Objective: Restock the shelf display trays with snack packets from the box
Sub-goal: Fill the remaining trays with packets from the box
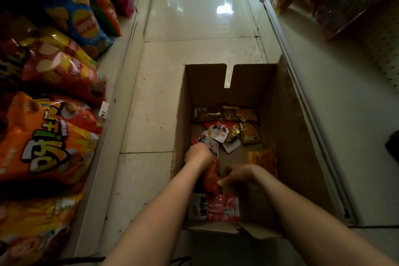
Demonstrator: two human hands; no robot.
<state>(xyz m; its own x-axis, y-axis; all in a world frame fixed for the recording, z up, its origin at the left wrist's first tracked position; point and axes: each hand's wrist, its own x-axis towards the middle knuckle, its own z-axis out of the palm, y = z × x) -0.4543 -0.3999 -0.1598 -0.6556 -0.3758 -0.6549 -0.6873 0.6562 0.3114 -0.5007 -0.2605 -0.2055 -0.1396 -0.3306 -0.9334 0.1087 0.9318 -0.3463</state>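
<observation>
Left hand (198, 155) grips small red-and-white foil snack packets (212, 149) inside the brown cardboard box (289, 136); right hand (238, 176) pinches a red packet (211, 179). Judged light, slick, crushable: pinch sealed edges, several per grab.

- A single view comes from a camera worn on the person's head, facing forward and steeply down along a shop aisle.
- The open cardboard box (218, 77) on the tiled floor (194, 17) fills the lower middle, seen from above down to the snack packets (228, 127) at its bottom.
- Both forearms enter from the bottom edge, and the left hand (198, 154) and right hand (239, 176) sit near the centre.
- The wide angle splays the left shelf (121, 84) and right shelf (323, 93) outward at the sides.
</observation>
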